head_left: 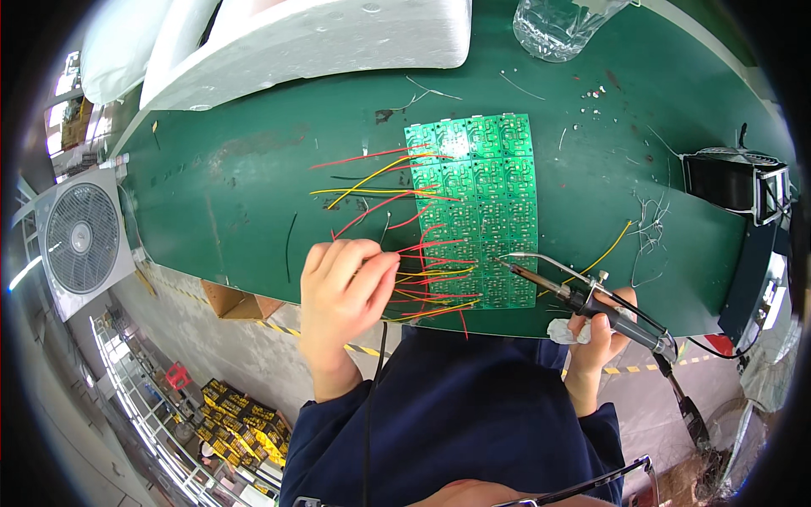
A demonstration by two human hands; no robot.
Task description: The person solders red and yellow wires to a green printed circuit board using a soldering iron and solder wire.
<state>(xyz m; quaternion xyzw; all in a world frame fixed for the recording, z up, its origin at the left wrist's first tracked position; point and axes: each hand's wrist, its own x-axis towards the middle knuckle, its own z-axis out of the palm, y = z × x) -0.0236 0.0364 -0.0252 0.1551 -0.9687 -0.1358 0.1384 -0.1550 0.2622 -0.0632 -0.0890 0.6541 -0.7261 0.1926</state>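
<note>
Soldering is in hand. The right hand (601, 331) grips the iron (583, 300), fingers closed round its handle, tip on the green board (481, 211) near the bench's (236, 194) front edge. The left hand (342, 291) pinches wires (427, 275) at the board's left side. Judged next: steady contact at the joint. Loose wires crowd the work; a glass (562, 25) and a fan (82, 238) stand well apart.

circuit board (486, 211) on table (236, 186), fan (82, 238) left, glass (562, 25) behind

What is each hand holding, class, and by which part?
The right hand grips a soldering iron by its black handle, together with a white tissue. The left hand pinches a thin wire near its end.
</note>
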